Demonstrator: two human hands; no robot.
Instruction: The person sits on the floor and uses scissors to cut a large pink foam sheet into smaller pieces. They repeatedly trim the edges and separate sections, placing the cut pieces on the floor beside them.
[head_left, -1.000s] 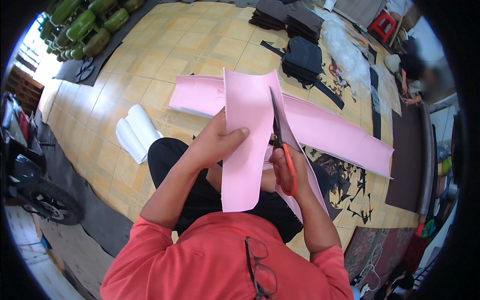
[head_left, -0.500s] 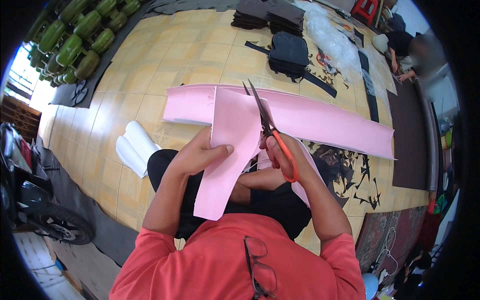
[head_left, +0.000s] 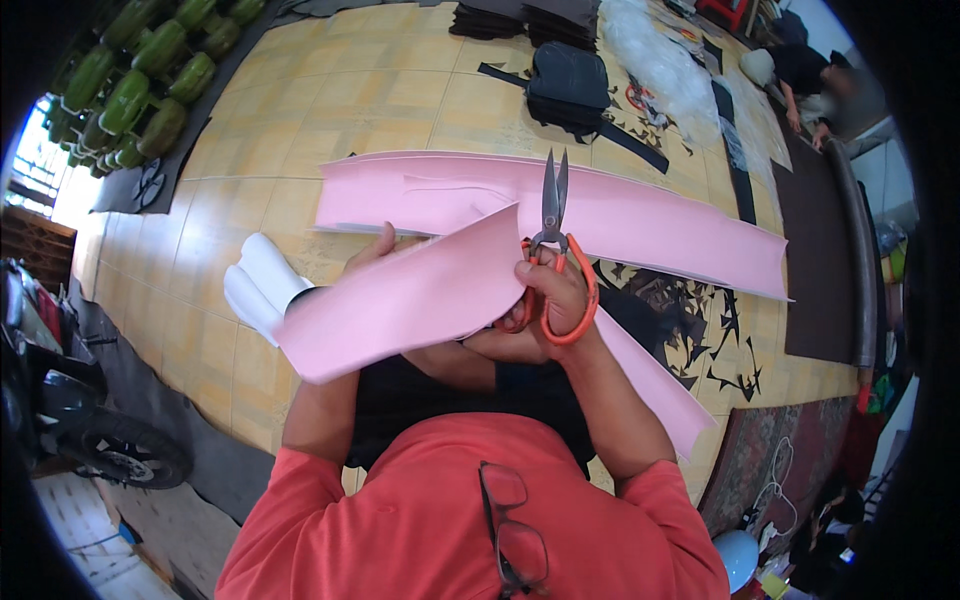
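Note:
My left hand (head_left: 378, 248) grips a cut piece of pink sheet (head_left: 405, 290) from behind; only its thumb and part of the hand show past the edge. My right hand (head_left: 558, 292) is closed around orange-handled scissors (head_left: 552, 212), blades pointing away from me and slightly apart. The right thumb lies at the pink piece's right edge, and I cannot tell whether it pinches it. Another pink strip (head_left: 665, 400) slants out from under my right forearm. Beyond my hands, a long pink sheet (head_left: 640, 225) lies across the floor, its edges curling up.
Dark scraps (head_left: 690, 315) litter the floor at right. Farther off lie a stack of black pieces (head_left: 568, 88) and clear plastic (head_left: 655, 70). A dark roll (head_left: 850, 250) runs along the right, where another person (head_left: 800, 85) bends down. Green gas cylinders (head_left: 125, 100) and a motorcycle (head_left: 90, 420) stand left.
The pink piece has swung left and tilted, coming away from the scissor blades. The scissors now point straight ahead. The other pink strip has shifted out to the right.

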